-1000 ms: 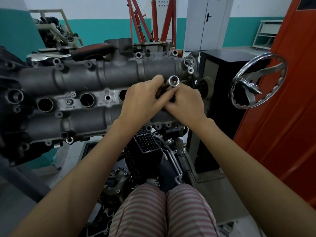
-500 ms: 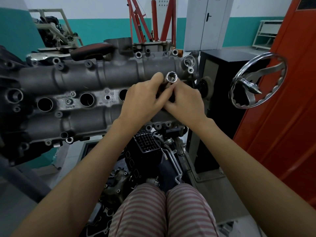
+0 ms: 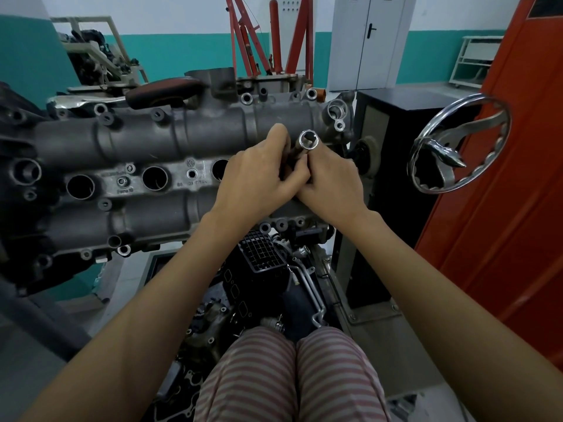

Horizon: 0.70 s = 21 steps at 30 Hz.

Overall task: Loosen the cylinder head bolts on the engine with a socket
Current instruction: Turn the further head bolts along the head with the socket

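Both hands met over the engine (image 3: 170,138), left hand (image 3: 259,178) and right hand (image 3: 332,181) curled around the socket (image 3: 308,141), its open end up, at 12 o'clock from the knuckles, handwheel (image 3: 457,147) at 3 o'clock.

Socket (image 3: 308,141): only open end visible at frame centre; shaft hidden between left hand (image 3: 259,181) and right hand (image 3: 332,184). Fingertips of both hidden. Engine (image 3: 146,141) cut off at left edge. Stamped lettering on it unreadable.
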Each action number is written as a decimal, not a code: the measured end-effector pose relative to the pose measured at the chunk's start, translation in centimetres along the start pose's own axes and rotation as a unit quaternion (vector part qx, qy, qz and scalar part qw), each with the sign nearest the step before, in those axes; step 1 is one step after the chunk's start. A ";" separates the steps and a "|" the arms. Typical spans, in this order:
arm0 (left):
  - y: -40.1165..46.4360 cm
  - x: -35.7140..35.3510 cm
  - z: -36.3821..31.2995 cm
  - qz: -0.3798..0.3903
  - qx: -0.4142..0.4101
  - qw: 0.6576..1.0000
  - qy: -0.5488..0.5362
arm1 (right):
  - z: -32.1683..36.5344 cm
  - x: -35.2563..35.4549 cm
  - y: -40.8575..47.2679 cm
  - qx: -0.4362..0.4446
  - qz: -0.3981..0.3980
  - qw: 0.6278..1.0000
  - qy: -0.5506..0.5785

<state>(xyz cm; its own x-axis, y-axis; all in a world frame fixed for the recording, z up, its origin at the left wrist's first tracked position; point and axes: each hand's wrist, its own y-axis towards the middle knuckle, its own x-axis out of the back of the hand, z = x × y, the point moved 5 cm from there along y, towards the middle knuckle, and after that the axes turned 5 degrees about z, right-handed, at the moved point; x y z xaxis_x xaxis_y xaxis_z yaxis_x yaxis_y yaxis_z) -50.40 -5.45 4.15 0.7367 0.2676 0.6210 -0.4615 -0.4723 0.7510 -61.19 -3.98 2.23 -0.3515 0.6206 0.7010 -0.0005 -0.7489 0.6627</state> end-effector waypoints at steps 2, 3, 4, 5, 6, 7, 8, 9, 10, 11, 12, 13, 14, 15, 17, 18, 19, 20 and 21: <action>0.1 0.0 0.0 -0.001 -0.005 1.000 0.010 | 0.1 0.0 0.0 -0.002 -0.003 1.000 0.003; 0.1 0.0 0.1 -0.003 -0.009 1.000 0.011 | 0.1 0.1 0.0 -0.002 -0.005 1.000 0.005; 0.1 0.1 0.1 -0.005 -0.013 1.000 0.010 | 0.2 0.2 -0.1 -0.002 -0.008 1.000 0.005; 0.1 0.1 0.1 -0.005 -0.015 1.000 0.010 | 0.2 0.2 -0.2 -0.001 -0.011 1.000 0.004; 0.1 0.1 0.2 -0.005 -0.016 1.000 0.011 | 0.3 0.3 -0.2 0.001 -0.015 1.000 0.002; 0.1 0.0 0.2 -0.006 -0.016 1.000 0.012 | 0.3 0.4 -0.2 0.004 -0.019 1.000 0.002; 0.1 0.0 0.2 -0.007 -0.018 1.000 0.011 | 0.3 0.4 -0.2 0.006 -0.018 1.000 0.002; 0.0 0.1 0.1 -0.008 -0.019 1.000 0.009 | 0.3 0.4 -0.2 0.007 -0.013 1.000 -0.001; 0.0 0.1 0.0 -0.007 -0.019 1.000 0.008 | 0.4 0.4 -0.2 0.008 -0.006 1.000 -0.006; 0.0 0.1 0.0 -0.005 -0.018 1.000 0.007 | 0.3 0.3 -0.2 0.008 0.001 1.000 -0.009; -0.1 0.0 0.0 -0.002 -0.017 1.000 0.006 | 0.3 0.3 -0.2 0.007 0.006 1.000 -0.007; -0.1 0.0 0.0 0.000 -0.014 1.000 0.004 | 0.1 0.2 -0.2 0.005 0.008 1.000 -0.002; -0.1 -0.1 0.1 0.002 -0.010 1.000 0.002 | 0.0 0.1 -0.1 0.001 0.008 1.000 0.003; -0.1 -0.1 0.1 0.003 -0.005 1.000 0.002 | -0.1 0.1 -0.1 -0.003 0.006 1.000 0.003; 0.0 -0.1 0.1 0.007 0.000 1.000 0.005 | 0.0 0.0 -0.1 -0.005 0.006 1.000 -0.005; 0.1 -0.1 0.1 0.009 -0.001 1.000 0.007 | 0.0 0.0 -0.1 -0.002 0.006 1.000 -0.009; 0.1 -0.1 0.1 0.009 -0.003 1.000 0.007 | 0.1 -0.1 0.0 0.001 0.004 1.000 -0.009; 0.1 -0.1 0.1 0.007 -0.005 1.000 0.006 | 0.1 -0.1 -0.1 0.003 0.001 1.000 -0.008; 0.1 0.0 0.2 0.005 -0.007 1.000 0.005 | 0.1 0.0 -0.1 0.003 -0.004 1.000 -0.006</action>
<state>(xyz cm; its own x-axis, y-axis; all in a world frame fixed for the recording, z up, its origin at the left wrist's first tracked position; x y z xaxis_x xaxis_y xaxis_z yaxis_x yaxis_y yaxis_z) -50.38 -5.64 4.17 0.7274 0.2716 0.6302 -0.4749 -0.4638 0.7479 -61.06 -3.88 2.19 -0.3397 0.6292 0.6991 0.0027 -0.7427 0.6697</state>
